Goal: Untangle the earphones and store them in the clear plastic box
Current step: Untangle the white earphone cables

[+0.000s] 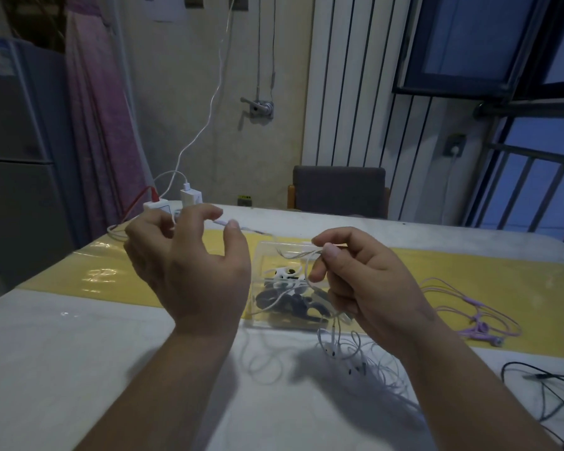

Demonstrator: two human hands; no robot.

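I hold white earphones (pixel 339 349) above the table, their cord stretched between both hands. My left hand (pixel 189 262) pinches the plug end of the cord near its fingertips. My right hand (pixel 365 281) pinches the cord over the clear plastic box (pixel 267 255); loops and the earbuds hang down from it onto the table. The box stands open between my hands on the yellow runner and holds black and white earphones.
Purple earphones (pixel 472 320) lie on the yellow runner (pixel 88 275) at the right. Black earphones (pixel 544 385) lie at the right edge. White chargers (pixel 189 196) with cables sit at the table's far left. A grey chair (pixel 339 190) stands behind the table.
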